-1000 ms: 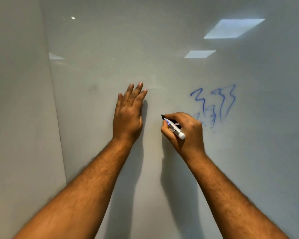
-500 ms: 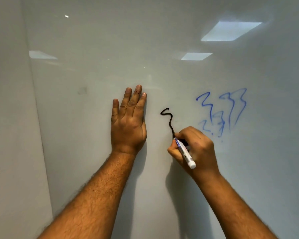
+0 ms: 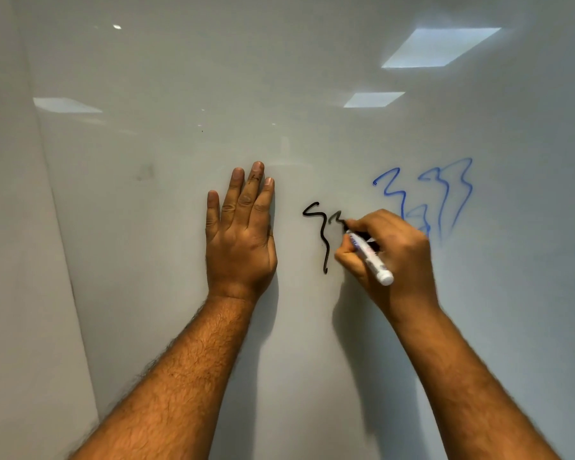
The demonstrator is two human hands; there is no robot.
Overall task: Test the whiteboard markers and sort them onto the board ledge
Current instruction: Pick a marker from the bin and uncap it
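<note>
Marker test going on the whiteboard [image 3: 312, 94].
Right hand [image 3: 395, 254] pinches a white-barrelled black marker [image 3: 369, 255], tip on the board at a black squiggle [image 3: 324, 237]; left hand [image 3: 239, 240] lies flat, fingers [image 3: 246, 194] straight, just beside it. Blue scribbles [image 3: 445, 194] sit further right.

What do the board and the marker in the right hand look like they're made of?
Board: glossy, smooth, probably glass or coated steel; it mirrors the ceiling lights. Marker: white barrel with blue print, looks like smooth plastic with a rounded end.
</note>
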